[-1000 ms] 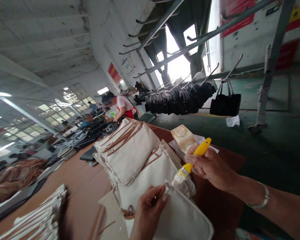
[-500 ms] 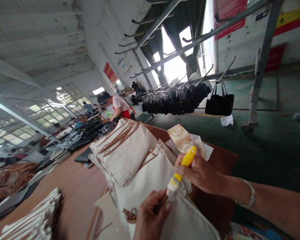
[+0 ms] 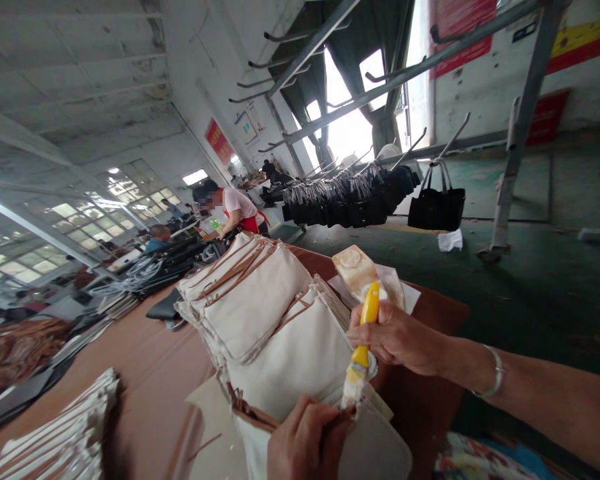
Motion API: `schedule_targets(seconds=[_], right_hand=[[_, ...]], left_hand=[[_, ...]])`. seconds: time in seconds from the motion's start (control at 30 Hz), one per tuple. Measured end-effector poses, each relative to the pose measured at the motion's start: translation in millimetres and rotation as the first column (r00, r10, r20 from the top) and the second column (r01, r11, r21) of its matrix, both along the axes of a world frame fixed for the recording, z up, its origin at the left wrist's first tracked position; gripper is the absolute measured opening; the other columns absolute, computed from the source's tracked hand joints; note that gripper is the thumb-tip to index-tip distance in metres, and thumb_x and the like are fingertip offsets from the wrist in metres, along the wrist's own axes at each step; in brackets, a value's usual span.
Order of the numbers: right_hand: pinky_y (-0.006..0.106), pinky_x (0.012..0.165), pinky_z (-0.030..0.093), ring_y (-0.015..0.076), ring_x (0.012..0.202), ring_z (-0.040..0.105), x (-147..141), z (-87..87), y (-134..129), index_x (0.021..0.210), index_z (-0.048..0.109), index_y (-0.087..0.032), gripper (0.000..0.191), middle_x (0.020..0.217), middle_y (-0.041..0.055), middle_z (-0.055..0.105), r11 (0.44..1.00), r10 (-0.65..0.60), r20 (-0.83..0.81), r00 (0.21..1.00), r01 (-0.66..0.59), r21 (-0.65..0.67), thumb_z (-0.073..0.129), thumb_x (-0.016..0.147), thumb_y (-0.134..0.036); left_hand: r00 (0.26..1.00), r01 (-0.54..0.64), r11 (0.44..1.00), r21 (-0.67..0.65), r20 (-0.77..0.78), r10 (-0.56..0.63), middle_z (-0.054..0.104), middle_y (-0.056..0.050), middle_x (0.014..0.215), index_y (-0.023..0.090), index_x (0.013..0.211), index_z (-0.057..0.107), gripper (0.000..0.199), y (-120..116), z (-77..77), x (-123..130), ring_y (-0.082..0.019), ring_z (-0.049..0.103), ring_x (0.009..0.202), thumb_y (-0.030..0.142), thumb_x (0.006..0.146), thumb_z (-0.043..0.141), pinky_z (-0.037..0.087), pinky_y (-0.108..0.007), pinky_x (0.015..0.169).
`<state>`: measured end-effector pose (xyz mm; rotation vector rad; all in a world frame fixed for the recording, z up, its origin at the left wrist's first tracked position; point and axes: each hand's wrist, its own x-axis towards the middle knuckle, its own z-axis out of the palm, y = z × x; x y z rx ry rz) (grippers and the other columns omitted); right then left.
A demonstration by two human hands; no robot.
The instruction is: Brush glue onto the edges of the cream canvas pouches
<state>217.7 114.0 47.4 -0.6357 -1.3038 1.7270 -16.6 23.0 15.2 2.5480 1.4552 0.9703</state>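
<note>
The left hand point(image 3: 305, 437), half hiding the contact, seems to pinch the near bag point(image 3: 375, 440) at its edge to keep it steady, while the right hand point(image 3: 400, 337) grasps the brush point(image 3: 361, 353), bristles point(image 3: 354, 392) at that edge, with more bags point(image 3: 255, 307) piled beyond on the worktop point(image 3: 155, 373).

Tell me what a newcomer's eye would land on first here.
Probably the yellow-handled brush in the right hand, bristles down beside the left hand at a pale bag. Next, the stacked cream bags on the brown table, then the black handbag hanging from the metal rack behind.
</note>
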Motion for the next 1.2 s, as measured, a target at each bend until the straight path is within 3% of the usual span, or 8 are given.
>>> schedule_targets(seconds=[0.1, 0.27, 0.4, 0.63, 0.83, 0.93, 1.07, 1.2], right_hand=[[0.021, 0.036, 0.012, 0.0047, 0.037, 0.023, 10.0, 6.5, -0.1, 0.073, 0.053, -0.016, 0.03, 0.046, -0.0088, 0.039, 0.995, 0.093, -0.044, 0.995, -0.094, -0.021, 0.07, 0.08, -0.039], [0.02, 0.04, 0.016, 0.0056, 0.042, 0.028, 7.1, 7.4, -1.4, 0.072, 0.053, -0.016, 0.027, 0.048, -0.0077, 0.039, 0.983, -0.168, -0.015, 0.986, 0.169, 0.072, 0.071, 0.08, -0.035], [0.02, 0.038, 0.013, 0.0039, 0.037, 0.021, 1.1, -1.3, -11.8, 0.073, 0.052, -0.016, 0.028, 0.046, -0.0094, 0.038, 0.998, 0.041, -0.093, 0.995, -0.046, -0.053, 0.072, 0.079, -0.035], [0.021, 0.037, 0.012, 0.0048, 0.032, 0.021, 41.0, 22.0, -7.5, 0.077, 0.056, -0.018, 0.02, 0.038, -0.0096, 0.037, 0.938, -0.347, -0.298, 0.889, 0.32, -0.136, 0.071, 0.083, -0.03], [0.024, 0.039, 0.015, 0.0051, 0.033, 0.024, 63.8, 33.9, -11.0, 0.068, 0.055, -0.018, 0.026, 0.04, -0.0072, 0.035, 0.92, -0.389, -0.398, 0.831, 0.37, -0.128, 0.066, 0.089, -0.029], [0.023, 0.038, 0.016, 0.0055, 0.033, 0.024, 69.4, 16.7, -12.0, 0.068, 0.055, -0.018, 0.027, 0.039, -0.0068, 0.035, 0.909, -0.417, -0.356, 0.836, 0.395, -0.136, 0.067, 0.089, -0.03], [0.023, 0.037, 0.02, 0.0071, 0.032, 0.025, 72.6, -14.0, -8.5, 0.062, 0.052, -0.019, 0.033, 0.036, -0.0059, 0.032, 0.899, -0.438, -0.283, 0.853, 0.415, -0.142, 0.07, 0.086, -0.033], [0.023, 0.037, 0.02, 0.0075, 0.032, 0.026, 68.4, -32.0, -2.5, 0.061, 0.052, -0.019, 0.034, 0.036, -0.0055, 0.032, 0.888, -0.456, -0.246, 0.855, 0.422, -0.182, 0.068, 0.087, -0.032]], left_hand=[[0.999, -0.005, 1.0, -0.014, -0.048, 0.004, 0.061, 0.0, 0.066, 0.023, 0.081, 0.064, 0.02, -1.4, 3.5, -1.9, -0.01, 0.06, 0.055, 0.035, 0.094, 0.055, 0.04, -0.017, 0.048], [0.998, 0.027, 1.0, 0.004, -0.064, -0.026, 0.061, 0.0, 0.065, 0.022, 0.08, 0.064, 0.021, -2.6, 5.3, -1.7, -0.01, 0.06, 0.055, 0.036, 0.093, 0.057, 0.04, -0.017, 0.048], [0.996, 0.056, 0.997, -0.055, -0.06, -0.059, 0.062, -0.001, 0.066, 0.023, 0.082, 0.068, 0.018, -0.1, 14.7, -3.6, -0.01, 0.06, 0.057, 0.035, 0.092, 0.059, 0.041, -0.017, 0.049], [0.969, 0.112, 0.966, -0.233, 0.239, -0.055, 0.058, -0.004, 0.061, 0.021, 0.066, 0.067, 0.065, 4.8, 103.3, -4.0, -0.014, 0.053, 0.053, 0.07, 0.09, 0.033, 0.039, -0.026, 0.049], [0.935, 0.225, 0.924, -0.308, 0.335, -0.116, 0.06, -0.008, 0.055, 0.023, 0.057, 0.072, 0.095, 18.0, 165.0, -39.4, -0.02, 0.052, 0.055, 0.088, 0.075, 0.005, 0.046, -0.035, 0.058], [0.978, 0.06, 0.827, -0.559, 0.198, 0.063, 0.067, -0.01, 0.066, 0.022, 0.062, 0.073, 0.095, 30.5, 154.2, -86.0, -0.022, 0.059, 0.068, 0.085, 0.079, 0.005, 0.051, -0.038, 0.073], [0.923, -0.301, 0.703, -0.644, -0.012, 0.384, 0.073, -0.007, 0.082, 0.018, 0.081, 0.073, 0.072, 35.8, 104.1, -154.6, -0.025, 0.064, 0.083, 0.078, 0.083, 0.034, 0.051, -0.036, 0.082], [0.921, -0.378, 0.776, -0.504, -0.116, 0.373, 0.07, -0.004, 0.083, 0.019, 0.087, 0.069, 0.043, 30.8, 40.1, -144.5, -0.022, 0.063, 0.081, 0.058, 0.087, 0.051, 0.048, -0.029, 0.075]])
